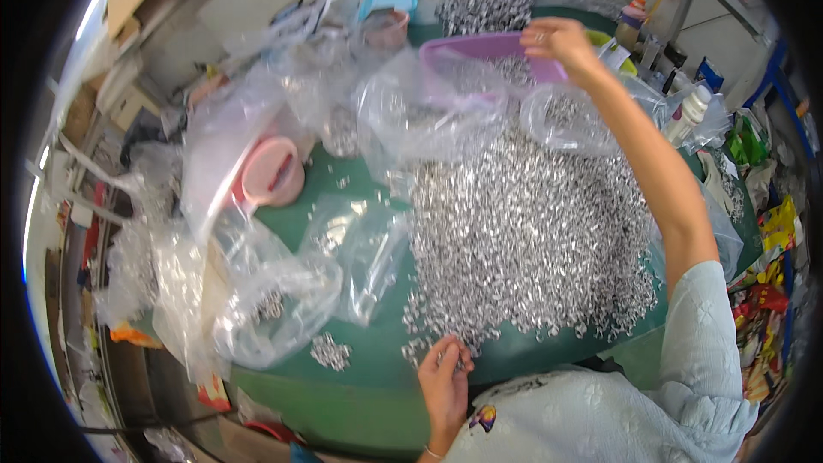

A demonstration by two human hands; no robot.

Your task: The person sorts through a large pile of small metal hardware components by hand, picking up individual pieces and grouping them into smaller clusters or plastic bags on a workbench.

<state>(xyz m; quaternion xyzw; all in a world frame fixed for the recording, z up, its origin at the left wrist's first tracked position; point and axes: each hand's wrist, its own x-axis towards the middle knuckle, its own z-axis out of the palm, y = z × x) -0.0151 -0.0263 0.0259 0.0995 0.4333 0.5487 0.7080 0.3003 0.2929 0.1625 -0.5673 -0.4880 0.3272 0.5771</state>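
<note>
a broad heap of small silvery metal pieces [523, 231] lies on the green table [377, 339], and at its near edge the left hand [444, 383] curls its fingers closed on a few. the right hand [559, 41] reaches beyond it to the right side of a purple tub [467, 46], fingers bent, whether gripping anything i cannot tell. clear plastic bags [283, 279] and a pink bucket [281, 192] sit left.

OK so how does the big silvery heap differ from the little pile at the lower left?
The big heap covers much of the green table; the little pile covers only a small patch. The left hand is at the big heap's near edge, while no hand is at the little pile. Both are small, loose, silvery pieces.
</note>
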